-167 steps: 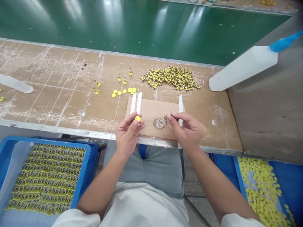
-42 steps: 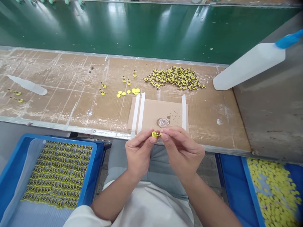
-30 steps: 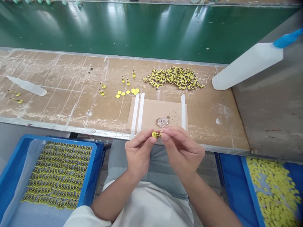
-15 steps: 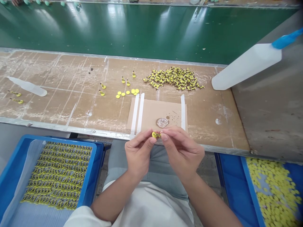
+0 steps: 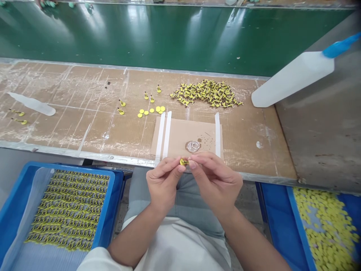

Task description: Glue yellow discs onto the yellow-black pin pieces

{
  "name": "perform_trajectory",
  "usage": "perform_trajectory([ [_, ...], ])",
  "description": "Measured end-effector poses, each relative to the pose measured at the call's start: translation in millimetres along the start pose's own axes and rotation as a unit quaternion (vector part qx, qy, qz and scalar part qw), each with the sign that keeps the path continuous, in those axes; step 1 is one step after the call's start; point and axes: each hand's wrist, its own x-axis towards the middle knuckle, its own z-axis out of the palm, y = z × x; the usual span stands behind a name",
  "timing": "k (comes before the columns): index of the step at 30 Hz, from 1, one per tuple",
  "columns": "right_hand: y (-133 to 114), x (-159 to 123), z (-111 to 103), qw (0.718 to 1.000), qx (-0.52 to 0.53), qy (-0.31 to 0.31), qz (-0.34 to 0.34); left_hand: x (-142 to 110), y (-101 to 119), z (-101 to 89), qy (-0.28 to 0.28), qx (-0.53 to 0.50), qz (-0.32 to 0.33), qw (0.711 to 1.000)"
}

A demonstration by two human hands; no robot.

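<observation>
Between my two hands, above the bench's front edge, is a small yellow figurine with a round base [image 5: 182,162]. My left hand [image 5: 163,184] pinches the yellow disc base between thumb and finger. The figure's other end sits in the closed fingertips of my right hand [image 5: 216,180], which hide part of it. Just beyond the fingers, a clear glue-like puddle [image 5: 193,146] lies on a taped cardboard sheet [image 5: 183,130]. Several loose yellow discs [image 5: 152,110] and a few standing figurines [image 5: 121,111] are to the left. A heap of yellow and dark figures [image 5: 208,93] lies behind the sheet.
A white bottle with a blue top [image 5: 293,81] leans at the right by a metal wall [image 5: 324,124]. A blue tray [image 5: 113,195] at lower left holds rows of figurines; another tray [image 5: 296,229] at lower right holds yellow discs. A green surface [image 5: 169,41] runs behind.
Both hands have shifted very slightly left with the figurine, and its disc base looks turned a little. The things on the bench stay in place.
</observation>
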Motion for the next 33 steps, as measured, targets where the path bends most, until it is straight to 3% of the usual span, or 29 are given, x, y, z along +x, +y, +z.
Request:
perform_trajectory([
  [9,0,-1,-6,0.999,0.003,-0.012,0.039,2,2,1.2,0.002,0.029,0.010,1.000],
  [33,1,15,-14,0.999,0.002,-0.031,0.013,-1,1,10.1,0.033,0.018,-0.042,0.998],
])
